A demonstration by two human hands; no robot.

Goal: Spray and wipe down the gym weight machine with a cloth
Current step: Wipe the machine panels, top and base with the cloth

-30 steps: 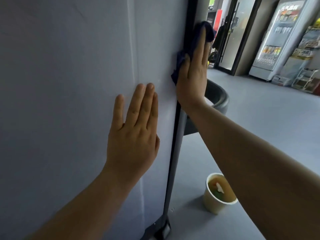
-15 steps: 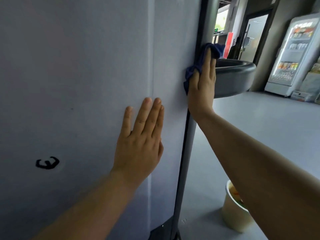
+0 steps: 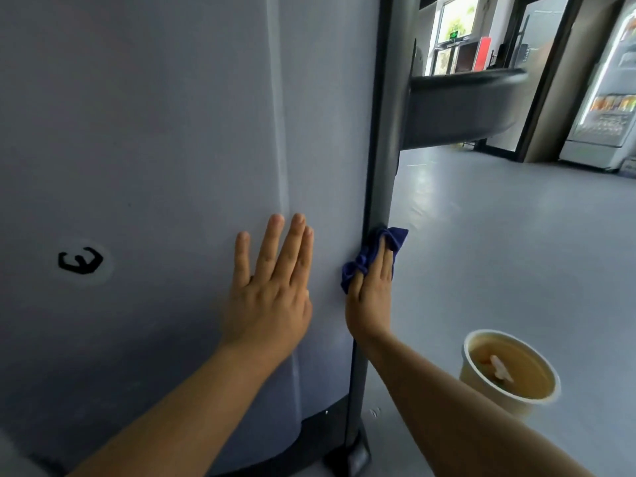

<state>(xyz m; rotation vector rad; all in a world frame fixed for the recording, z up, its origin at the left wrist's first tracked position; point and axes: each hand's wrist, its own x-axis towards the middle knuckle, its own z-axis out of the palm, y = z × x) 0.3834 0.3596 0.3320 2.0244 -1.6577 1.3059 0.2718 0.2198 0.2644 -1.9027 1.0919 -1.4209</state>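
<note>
Grey panelling fills the left of the view: the weight machine's (image 3: 144,139) shroud stands upright, its long axis vertical, with a faint vertical seam (image 3: 277,108) running down it and a black mark (image 3: 80,260) stamped in a pale circle towards its left edge. Along the shroud's right edge a darker grey post (image 3: 385,132) runs from top to bottom, leaning slightly as it nears the black base (image 3: 347,452) at the floor. A dark curved tray (image 3: 457,108) juts out to the right from the upper part of this post.

The left hand (image 3: 272,287) lies flat on the shroud near its right edge, fingers straight, close together and pointing upward, holding nothing. The right hand (image 3: 373,297) presses a dark blue cloth (image 3: 370,256) against the post's lower half, fingers straight and pointing up along the post. The cloth is bunched between palm and post, showing above the fingertips and at the thumb side, its length following the post.

On the grey floor (image 3: 499,242), right of the post's foot and under the right forearm, stands a pale bucket (image 3: 506,376) holding brownish liquid with something pale in it. A lit drinks fridge (image 3: 605,98) stands at the far right.
</note>
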